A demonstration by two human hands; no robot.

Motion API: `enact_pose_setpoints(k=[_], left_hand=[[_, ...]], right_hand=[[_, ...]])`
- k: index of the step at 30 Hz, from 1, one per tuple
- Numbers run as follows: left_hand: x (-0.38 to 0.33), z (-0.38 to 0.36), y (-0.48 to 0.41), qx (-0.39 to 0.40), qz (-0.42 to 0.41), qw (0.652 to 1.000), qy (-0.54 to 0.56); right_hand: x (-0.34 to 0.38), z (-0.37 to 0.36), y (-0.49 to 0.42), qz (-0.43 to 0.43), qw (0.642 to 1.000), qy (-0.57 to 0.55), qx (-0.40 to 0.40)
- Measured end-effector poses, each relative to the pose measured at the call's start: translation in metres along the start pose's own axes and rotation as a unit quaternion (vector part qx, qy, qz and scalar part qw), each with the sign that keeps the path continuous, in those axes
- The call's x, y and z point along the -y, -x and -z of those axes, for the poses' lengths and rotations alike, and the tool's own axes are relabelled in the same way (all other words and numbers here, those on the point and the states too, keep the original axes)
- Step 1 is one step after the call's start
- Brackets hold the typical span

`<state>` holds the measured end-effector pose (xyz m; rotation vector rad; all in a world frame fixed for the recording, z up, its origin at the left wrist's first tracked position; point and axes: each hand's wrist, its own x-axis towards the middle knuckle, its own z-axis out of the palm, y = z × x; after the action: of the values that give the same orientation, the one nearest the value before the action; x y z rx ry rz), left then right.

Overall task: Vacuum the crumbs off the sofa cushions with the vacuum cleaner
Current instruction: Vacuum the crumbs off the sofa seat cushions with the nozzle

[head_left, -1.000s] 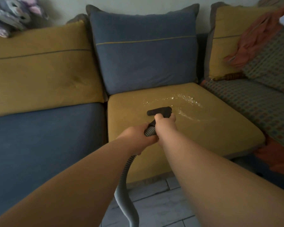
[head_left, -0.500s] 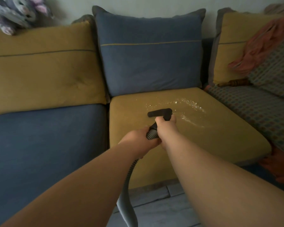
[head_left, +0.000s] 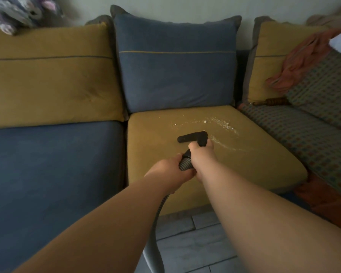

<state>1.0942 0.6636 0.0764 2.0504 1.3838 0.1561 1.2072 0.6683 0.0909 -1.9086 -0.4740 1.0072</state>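
**Both hands on the hose, nozzle among the crumbs**

My right hand [head_left: 202, 156] leads, its fingers curled round the black neck just behind the nozzle [head_left: 192, 136]. My left hand [head_left: 169, 168] sits directly behind and touches it, wrapped round the ribbed hose [head_left: 185, 164]. From there the hose drops between my forearms toward the tiled floor [head_left: 195, 243].

The nozzle, a flat black bar, lies crosswise near the middle of the yellow seat [head_left: 254, 164]. I cannot tell whether its mouth touches the fabric. The crumbs [head_left: 222, 124] lie on this same seat as a pale curved trail. A broader band runs beyond the nozzle, toward the back, and a thin streak passes just beside my right hand.

Behind the seat a blue cushion [head_left: 175, 75] stands upright against the wall. To the left is a blue seat [head_left: 47, 174] with a left cushion [head_left: 47, 85], yellow, behind it. A blurred plush toy [head_left: 14, 14] rests on top of that cushion.

To the right a chequered cover [head_left: 303, 134] drapes the adjoining section. An orange cloth [head_left: 303, 62] lies on its upper part. A corner cushion [head_left: 268, 66], also yellow, stands between the cloth and the blue cushion.
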Motion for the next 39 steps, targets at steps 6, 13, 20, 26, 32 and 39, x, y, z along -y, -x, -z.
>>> enact_pose_setpoints(k=[6, 13, 20, 26, 32, 39], left_hand=[[0.022, 0.013, 0.047, -0.007, 0.031, 1.0, 0.002], [0.039, 0.029, 0.081, -0.023, 0.051, 0.998, 0.015], [0.017, 0.008, 0.067, 0.005, 0.023, 1.0, 0.007], [-0.032, -0.034, 0.037, 0.038, -0.053, 0.997, -0.041], [-0.081, -0.077, 0.021, 0.059, -0.121, 0.99, -0.047], [-0.128, -0.112, 0.007, 0.086, -0.156, 0.983, -0.041]], right_hand=[[-0.011, -0.023, 0.039, -0.004, 0.999, 0.023, 0.03], [-0.018, -0.042, 0.065, 0.016, 0.996, 0.018, 0.086], [-0.027, -0.011, 0.052, -0.02, 0.999, -0.016, 0.027], [-0.045, 0.056, 0.022, -0.031, 0.996, -0.074, -0.047], [-0.065, 0.118, 0.006, -0.015, 0.987, -0.124, -0.105], [-0.076, 0.177, -0.012, -0.017, 0.979, -0.132, -0.153]])
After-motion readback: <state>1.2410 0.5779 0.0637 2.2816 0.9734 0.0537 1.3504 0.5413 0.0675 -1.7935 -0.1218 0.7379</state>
